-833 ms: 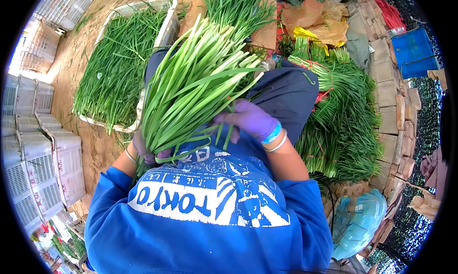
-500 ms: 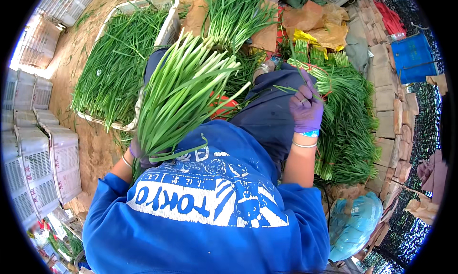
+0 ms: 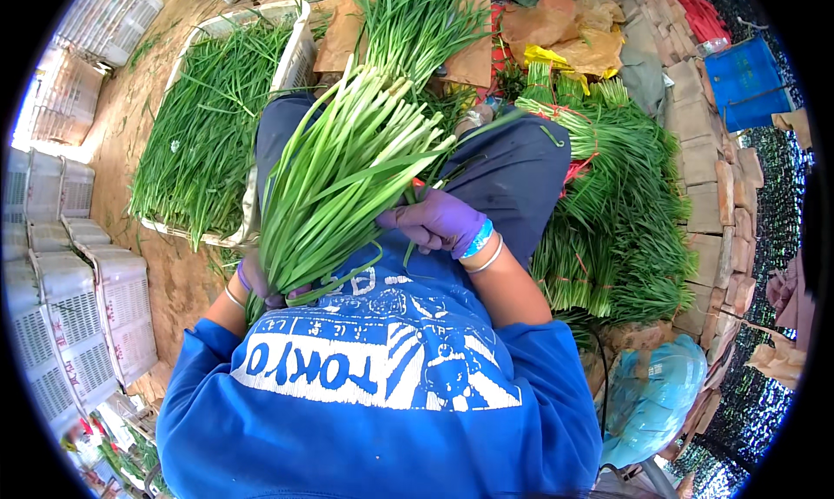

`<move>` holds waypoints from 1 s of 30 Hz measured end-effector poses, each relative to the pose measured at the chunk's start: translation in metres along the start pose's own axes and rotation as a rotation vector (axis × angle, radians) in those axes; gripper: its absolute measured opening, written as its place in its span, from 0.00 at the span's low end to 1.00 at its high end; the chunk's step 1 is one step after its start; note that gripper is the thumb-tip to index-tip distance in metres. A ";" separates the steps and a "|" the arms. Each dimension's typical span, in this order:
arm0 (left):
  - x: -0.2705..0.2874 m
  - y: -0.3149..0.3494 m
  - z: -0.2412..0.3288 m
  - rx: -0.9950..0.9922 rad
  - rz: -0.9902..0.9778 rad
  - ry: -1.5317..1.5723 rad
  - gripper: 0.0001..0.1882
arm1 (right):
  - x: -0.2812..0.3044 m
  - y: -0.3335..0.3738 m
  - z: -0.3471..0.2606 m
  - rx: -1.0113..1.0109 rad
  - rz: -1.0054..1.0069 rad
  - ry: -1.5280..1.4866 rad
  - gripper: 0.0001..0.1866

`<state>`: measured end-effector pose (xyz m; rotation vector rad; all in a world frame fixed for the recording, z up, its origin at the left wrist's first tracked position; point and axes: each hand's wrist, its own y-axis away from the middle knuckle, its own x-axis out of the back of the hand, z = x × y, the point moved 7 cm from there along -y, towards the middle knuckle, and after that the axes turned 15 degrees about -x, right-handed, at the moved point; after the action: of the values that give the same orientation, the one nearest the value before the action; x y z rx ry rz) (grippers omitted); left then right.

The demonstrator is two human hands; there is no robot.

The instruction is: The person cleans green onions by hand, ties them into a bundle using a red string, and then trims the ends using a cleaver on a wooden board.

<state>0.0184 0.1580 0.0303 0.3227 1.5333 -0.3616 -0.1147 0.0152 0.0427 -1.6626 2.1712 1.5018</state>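
A large bunch of garlic chives (image 3: 339, 186) slants up across my lap, pale stem ends at the top and green leaves below. My left hand (image 3: 261, 273), in a purple glove, is closed round its lower leafy end, the fingers partly hidden by leaves. At the bunch's right side, my right hand (image 3: 439, 221), also gloved, has its fingers bent in against the outer leaves and pinches there; the fingertips are partly covered. A small loose leaf piece (image 3: 552, 137) lies on my right knee.
A white crate (image 3: 300, 52) heaped with chives stands at the left. More loose chives (image 3: 421, 26) lie on cardboard ahead. Tied chive bundles (image 3: 621, 212) are piled at the right, beside a brick edge (image 3: 704, 195). Stacked white crates (image 3: 74, 317) stand far left; a blue plastic bag (image 3: 656, 395) sits lower right.
My right hand has moved left and down from over the right knee to the side of the bunch. A leaf piece now rests on the knee. The left hand keeps its hold.
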 end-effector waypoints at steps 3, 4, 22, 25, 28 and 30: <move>0.000 0.003 0.000 -0.005 0.008 0.008 0.32 | 0.006 0.006 -0.003 0.027 0.010 -0.016 0.11; 0.000 0.003 0.000 -0.008 0.005 0.010 0.32 | 0.012 0.007 -0.001 0.025 0.011 -0.016 0.11; 0.002 0.000 -0.005 0.009 -0.006 0.011 0.31 | 0.051 0.111 -0.047 1.108 0.794 0.141 0.11; 0.003 -0.002 -0.007 0.026 -0.004 0.020 0.31 | 0.033 0.047 -0.029 0.401 0.379 -0.181 0.18; 0.002 -0.001 -0.009 0.040 -0.003 0.024 0.31 | 0.012 0.010 -0.014 0.150 0.147 -0.126 0.17; 0.001 -0.002 -0.009 0.049 -0.005 0.027 0.30 | 0.007 0.004 -0.013 0.160 0.149 -0.073 0.17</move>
<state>0.0095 0.1601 0.0287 0.3632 1.5536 -0.4005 -0.1145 0.0014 0.0487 -1.4048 2.3521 1.3548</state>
